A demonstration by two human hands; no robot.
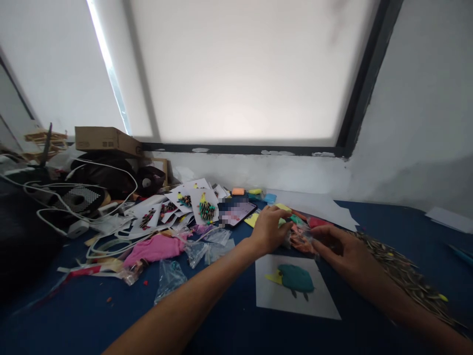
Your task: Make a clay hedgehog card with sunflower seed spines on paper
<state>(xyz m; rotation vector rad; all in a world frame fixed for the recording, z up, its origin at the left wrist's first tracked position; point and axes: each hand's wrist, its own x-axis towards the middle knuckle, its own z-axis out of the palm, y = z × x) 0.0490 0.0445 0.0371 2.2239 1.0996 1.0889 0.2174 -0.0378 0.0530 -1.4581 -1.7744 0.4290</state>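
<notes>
Several lumps of coloured clay lie between my hands, orange, green and red among them. My left hand (271, 226) is bent over the left side, its fingers curled at a clear plastic bag with orange clay (301, 240). From the other side, the thumb and forefinger of my right hand (342, 249) close on the bag's edge. Just below lies a white sheet (269, 296) with a flat clay animal (295, 278), teal in the body with a yellow pointed snout and dark seed-like legs. A heap of striped seeds (399, 268) spreads beside my right forearm.
Paper cards with seed-covered animals (206, 209) pile up at the back left, next to a phone (238, 213). Pink clay (157, 248), plastic bags (170, 278), white cables (107, 244) and a cardboard box (105, 139) crowd the left. White paper (318, 204) lies by the wall.
</notes>
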